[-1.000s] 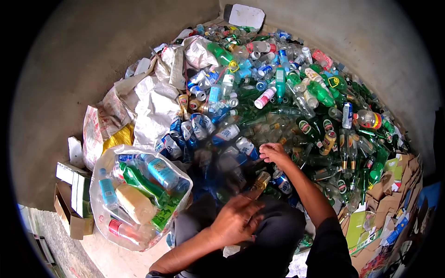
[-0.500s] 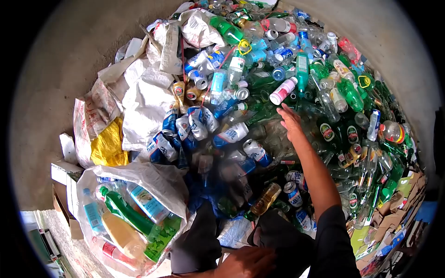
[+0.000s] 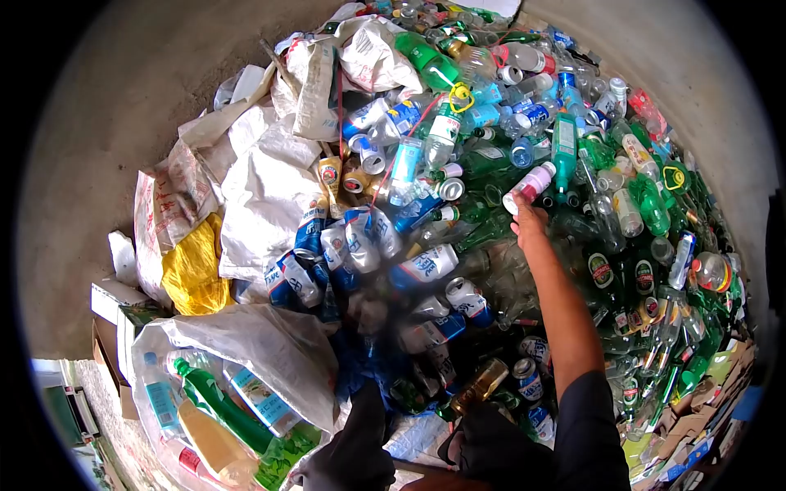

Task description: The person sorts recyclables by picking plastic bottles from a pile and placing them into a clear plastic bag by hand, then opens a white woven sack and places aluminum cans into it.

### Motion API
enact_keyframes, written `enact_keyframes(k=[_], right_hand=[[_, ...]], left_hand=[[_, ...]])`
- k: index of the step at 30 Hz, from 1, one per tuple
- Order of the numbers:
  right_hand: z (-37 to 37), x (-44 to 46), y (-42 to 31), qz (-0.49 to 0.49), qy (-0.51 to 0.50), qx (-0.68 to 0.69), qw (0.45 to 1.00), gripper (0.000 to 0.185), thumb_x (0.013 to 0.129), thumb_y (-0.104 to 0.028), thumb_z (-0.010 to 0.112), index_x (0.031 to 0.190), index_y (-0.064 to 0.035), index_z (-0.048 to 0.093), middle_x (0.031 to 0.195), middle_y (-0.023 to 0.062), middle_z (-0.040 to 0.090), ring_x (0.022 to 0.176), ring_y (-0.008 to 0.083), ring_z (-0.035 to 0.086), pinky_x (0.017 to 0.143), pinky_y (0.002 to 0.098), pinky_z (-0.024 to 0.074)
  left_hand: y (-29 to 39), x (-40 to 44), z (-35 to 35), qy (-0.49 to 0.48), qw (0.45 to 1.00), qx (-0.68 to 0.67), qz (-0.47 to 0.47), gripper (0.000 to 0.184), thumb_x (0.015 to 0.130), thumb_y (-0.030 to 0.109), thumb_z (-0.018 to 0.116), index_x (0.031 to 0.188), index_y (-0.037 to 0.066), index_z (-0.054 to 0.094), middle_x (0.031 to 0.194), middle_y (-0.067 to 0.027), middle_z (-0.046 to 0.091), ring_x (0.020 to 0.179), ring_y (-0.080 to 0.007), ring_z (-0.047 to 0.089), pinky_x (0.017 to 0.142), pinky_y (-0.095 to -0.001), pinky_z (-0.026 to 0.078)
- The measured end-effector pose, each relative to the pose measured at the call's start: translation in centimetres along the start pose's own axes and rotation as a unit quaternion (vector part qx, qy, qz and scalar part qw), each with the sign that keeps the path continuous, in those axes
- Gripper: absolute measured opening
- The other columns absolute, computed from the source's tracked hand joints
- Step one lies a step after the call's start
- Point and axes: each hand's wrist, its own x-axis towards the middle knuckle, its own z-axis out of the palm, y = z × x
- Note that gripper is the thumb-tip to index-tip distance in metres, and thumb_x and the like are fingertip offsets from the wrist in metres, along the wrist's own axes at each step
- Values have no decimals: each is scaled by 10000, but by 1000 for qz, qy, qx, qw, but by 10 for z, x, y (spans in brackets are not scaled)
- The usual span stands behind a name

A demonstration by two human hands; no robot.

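Note:
My right hand [image 3: 530, 219] reaches into the pile and closes on the lower end of a small pink and white bottle [image 3: 532, 182]. The bottle lies tilted, its pale top pointing up and right beside a green bottle [image 3: 564, 146]. Some of my right fingers are hidden behind it. Only a sliver of my left hand [image 3: 442, 483] shows at the bottom edge near my lap, and its fingers are out of sight. An open white sack [image 3: 278, 348] at lower left holds several plastic bottles, including a green one [image 3: 221, 405].
Crushed blue and white cans [image 3: 360, 237] lie left of my right arm. Dark green glass bottles [image 3: 602, 270] spread to the right. White woven sacks [image 3: 270, 188] and a yellow bag [image 3: 196, 270] sit against the wall. Flattened cardboard [image 3: 708, 401] is at lower right.
My right hand has moved forward from just short of the pink and white bottle and taken hold of it. The view has shifted, and my left hand has mostly dropped out of frame.

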Motion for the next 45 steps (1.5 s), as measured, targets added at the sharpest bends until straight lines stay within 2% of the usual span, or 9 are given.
enact_keyframes(k=[11, 17, 23, 27, 28, 34, 41, 42, 45], right_hand=[[-23, -19, 29, -1, -55, -18, 998, 476, 741, -417, 834, 1029, -85, 652, 922, 38, 672, 771, 147, 624, 692, 314, 527], [-56, -110, 51, 46, -115, 4, 992, 463, 755, -420, 833, 1014, -81, 653, 879, 36, 672, 716, 135, 625, 641, 273, 519], [-92, -203, 71, 39, -249, -11, 968, 374, 827, -348, 786, 1069, -93, 656, 964, 37, 687, 810, 145, 643, 682, 288, 513], [-113, -273, 57, 22, -343, -57, 937, 417, 870, -339, 719, 1122, -12, 658, 1018, 76, 677, 857, 156, 632, 697, 294, 528], [-119, -291, 48, 19, -367, -69, 927, 387, 881, -325, 713, 1116, -24, 654, 1005, 64, 682, 863, 153, 636, 707, 292, 522], [-125, -397, -18, -63, -477, -152, 863, 457, 876, -334, 690, 1176, 9, 665, 1034, 78, 698, 829, 133, 642, 682, 263, 527], [-94, -485, -44, -131, -530, -151, 824, 420, 882, -334, 700, 1133, 3, 685, 942, 43, 700, 766, 83, 610, 643, 230, 505], [-86, -501, -45, -140, -544, -133, 816, 389, 898, -309, 696, 1117, 12, 676, 886, 44, 683, 660, 81, 578, 619, 213, 479], [-63, -538, -45, -152, -572, -143, 793, 392, 893, -333, 702, 1091, 5, 689, 875, 36, 681, 645, 73, 566, 605, 216, 473]], left_hand=[[-1, -5, 3, 18, 1000, -3, 8, 240, 792, 116, 729, 1002, 37, 644, 938, -154, 665, 824, -344, 657, 695, -430, 540], [4, -14, 10, -5, 1000, 26, 6, 176, 821, 119, 693, 968, 35, 649, 851, -152, 632, 776, -347, 637, 665, -438, 525], [5, -41, 31, 49, 997, 30, 49, 167, 837, 137, 675, 970, 36, 664, 883, -167, 655, 801, -360, 645, 681, -441, 528], [9, -65, 40, 26, 998, 53, 9, 257, 865, 170, 693, 1061, 6, 669, 993, -171, 691, 887, -332, 675, 772, -403, 556], [8, -69, 41, 42, 997, 67, 25, 252, 877, 170, 641, 1076, 16, 650, 989, -170, 690, 915, -347, 669, 815, -424, 540], [9, -72, 34, 166, 977, 130, 37, 226, 860, 161, 679, 1040, 24, 683, 926, -182, 684, 816, -366, 673, 710, -433, 552], [7, -115, 27, 270, 953, 56, 125, 213, 862, 96, 662, 1056, 10, 671, 950, -181, 705, 847, -365, 683, 750, -422, 561], [11, -130, 23, 265, 956, 60, 108, 228, 878, 97, 652, 1087, 8, 666, 959, -185, 706, 842, -370, 688, 744, -419, 564], [22, -181, 14, 286, 954, 52, 71, 236, 879, 83, 651, 1103, 10, 662, 930, -181, 702, 819, -360, 689, 726, -411, 563]])
